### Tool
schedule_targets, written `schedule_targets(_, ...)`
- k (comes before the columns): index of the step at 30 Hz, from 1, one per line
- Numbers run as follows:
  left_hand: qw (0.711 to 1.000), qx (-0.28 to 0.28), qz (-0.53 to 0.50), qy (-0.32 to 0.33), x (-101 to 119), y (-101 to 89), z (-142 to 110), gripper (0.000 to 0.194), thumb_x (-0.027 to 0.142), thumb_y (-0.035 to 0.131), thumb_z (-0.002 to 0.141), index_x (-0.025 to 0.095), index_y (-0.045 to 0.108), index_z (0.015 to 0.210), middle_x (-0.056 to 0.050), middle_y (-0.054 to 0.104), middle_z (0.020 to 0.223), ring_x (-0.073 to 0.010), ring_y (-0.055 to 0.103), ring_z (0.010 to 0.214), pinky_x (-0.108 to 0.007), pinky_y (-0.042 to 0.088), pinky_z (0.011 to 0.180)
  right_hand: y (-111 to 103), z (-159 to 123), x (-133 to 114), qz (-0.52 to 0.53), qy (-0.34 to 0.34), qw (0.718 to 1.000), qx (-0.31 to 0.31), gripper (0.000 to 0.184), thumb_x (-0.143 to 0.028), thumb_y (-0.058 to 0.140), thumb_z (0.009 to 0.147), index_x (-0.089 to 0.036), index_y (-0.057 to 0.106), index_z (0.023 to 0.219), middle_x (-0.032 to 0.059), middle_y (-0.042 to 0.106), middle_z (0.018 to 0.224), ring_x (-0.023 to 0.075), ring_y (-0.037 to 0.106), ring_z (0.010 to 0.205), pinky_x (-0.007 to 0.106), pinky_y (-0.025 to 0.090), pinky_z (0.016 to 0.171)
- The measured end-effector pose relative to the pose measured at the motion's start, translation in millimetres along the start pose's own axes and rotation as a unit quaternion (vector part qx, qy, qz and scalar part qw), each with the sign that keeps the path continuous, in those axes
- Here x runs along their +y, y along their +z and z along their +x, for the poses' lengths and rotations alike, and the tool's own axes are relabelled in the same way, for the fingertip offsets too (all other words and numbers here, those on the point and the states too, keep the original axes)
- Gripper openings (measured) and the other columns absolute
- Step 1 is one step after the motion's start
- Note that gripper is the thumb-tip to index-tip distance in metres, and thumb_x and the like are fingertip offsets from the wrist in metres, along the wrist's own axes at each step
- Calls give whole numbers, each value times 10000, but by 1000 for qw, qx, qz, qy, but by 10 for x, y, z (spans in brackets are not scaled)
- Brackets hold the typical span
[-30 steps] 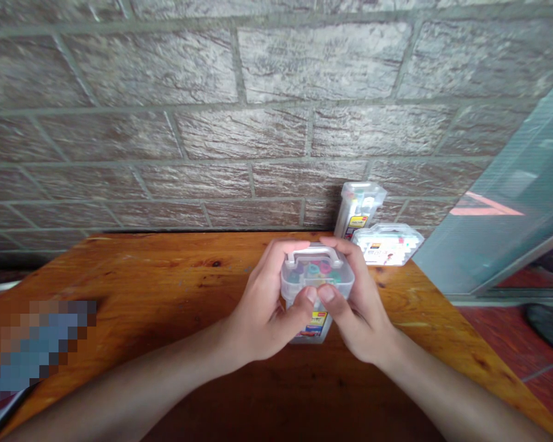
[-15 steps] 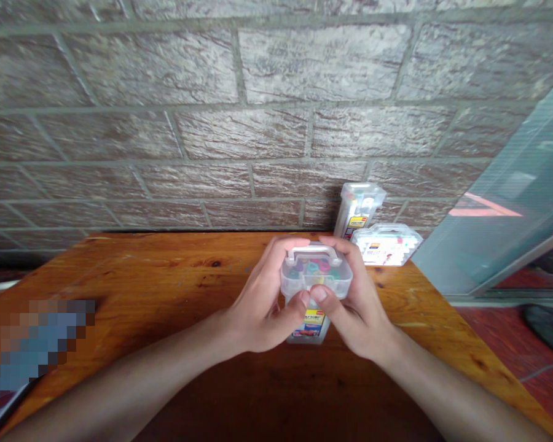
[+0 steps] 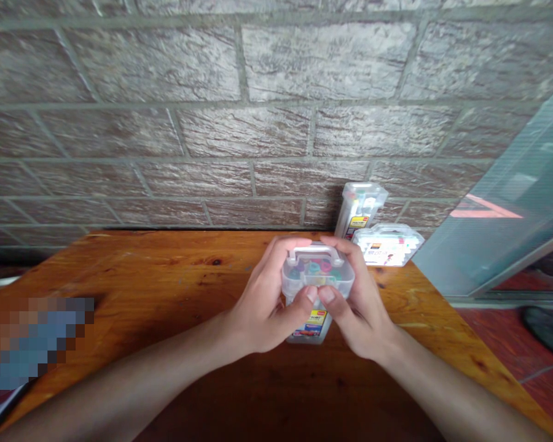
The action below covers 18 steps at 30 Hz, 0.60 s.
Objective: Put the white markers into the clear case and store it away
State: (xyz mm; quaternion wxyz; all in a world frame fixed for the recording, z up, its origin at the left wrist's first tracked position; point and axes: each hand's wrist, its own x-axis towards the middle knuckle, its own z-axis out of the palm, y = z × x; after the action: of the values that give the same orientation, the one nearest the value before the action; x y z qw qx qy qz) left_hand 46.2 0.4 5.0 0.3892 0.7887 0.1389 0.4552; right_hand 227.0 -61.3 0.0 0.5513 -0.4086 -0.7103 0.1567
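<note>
A clear plastic marker case (image 3: pixel 319 283) with a white carrying handle stands upright on the wooden table in front of me. Colourful marker ends show through its lid, and a yellow label is on its front. From the left, my left hand (image 3: pixel 270 301) wraps round the lid, its thumb pressed on the front edge. My right hand (image 3: pixel 363 307) grips the opposite side the same way, both thumbs close together at the front of the lid. The fingertips behind the lid are partly hidden.
Against the brick wall (image 3: pixel 276 129) stands a similar tall marker case (image 3: pixel 362 205). A wider white-labelled case (image 3: pixel 387 245) sits beside it near the right edge of the wooden table (image 3: pixel 175 276). A pixelated flat object (image 3: pixel 32 350) lies at the left. Glass panelling (image 3: pixel 493 184) is on the right.
Both thumbs have shifted slightly to the right along the lid's front edge. The case stays in place between my hands.
</note>
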Motion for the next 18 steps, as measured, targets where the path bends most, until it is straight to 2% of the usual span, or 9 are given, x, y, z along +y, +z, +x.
schedule_targets(4, 1000, -8, -6, 1, -15, -13, 3, 524, 403, 653, 972, 241, 459, 1431, -144, 599, 1301, -301, 636, 1145, -497, 508, 1025, 1, 0, 4, -5, 3, 1000, 3, 557, -396, 659, 988, -281, 406, 1471, 76, 634, 1241, 259, 656, 1042, 416, 548, 878)
schedule_targets(12, 999, -42, -26, 3, 4, -67, 13, 565, 408, 619, 972, 219, 425, 1468, -183, 538, 1404, -360, 568, 1296, -530, 503, 1061, 19, 1, 20, 9, 23, 1000, 0, 658, -374, 752, 928, -272, 391, 1469, 98, 622, 1244, 260, 650, 989, 437, 552, 858)
schedule_targets(18, 1000, -24, -16, 3, 11, -46, 14, 544, 438, 623, 975, 234, 442, 1445, -160, 568, 1368, -331, 594, 1228, -518, 506, 1056, -29, 17, 9, 4, 5, 1000, -23, 582, -382, 610, 994, -261, 358, 1504, 100, 606, 1248, 269, 631, 1026, 453, 545, 863)
